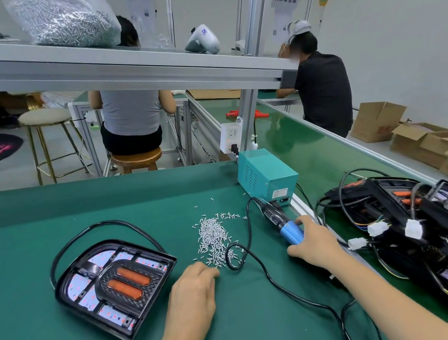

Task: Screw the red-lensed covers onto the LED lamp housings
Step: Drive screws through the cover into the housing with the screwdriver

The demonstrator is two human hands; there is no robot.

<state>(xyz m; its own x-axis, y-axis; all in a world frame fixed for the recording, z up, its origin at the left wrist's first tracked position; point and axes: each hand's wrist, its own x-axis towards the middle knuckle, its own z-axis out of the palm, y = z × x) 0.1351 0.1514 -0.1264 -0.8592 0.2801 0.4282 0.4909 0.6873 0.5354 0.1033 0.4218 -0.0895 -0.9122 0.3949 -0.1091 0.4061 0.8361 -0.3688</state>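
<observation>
A black LED lamp housing [114, 285] with its red-lensed cover and two orange bars lies on the green mat at the left, its black cable looping behind it. A heap of small silver screws [213, 237] lies in the middle. My left hand [193, 293] rests on the mat with its fingertips at the near edge of the heap; whether it pinches a screw is hidden. My right hand [314, 243] grips the blue handle of the electric screwdriver [280, 223], which lies tilted on the mat.
A teal power box [267, 177] stands behind the screwdriver, its black cord [253, 253] crossing the mat. Several black lamp housings [414, 224] with wires are stacked at the right. A shelf with a bag of screws [66, 18] hangs overhead. Two people sit beyond.
</observation>
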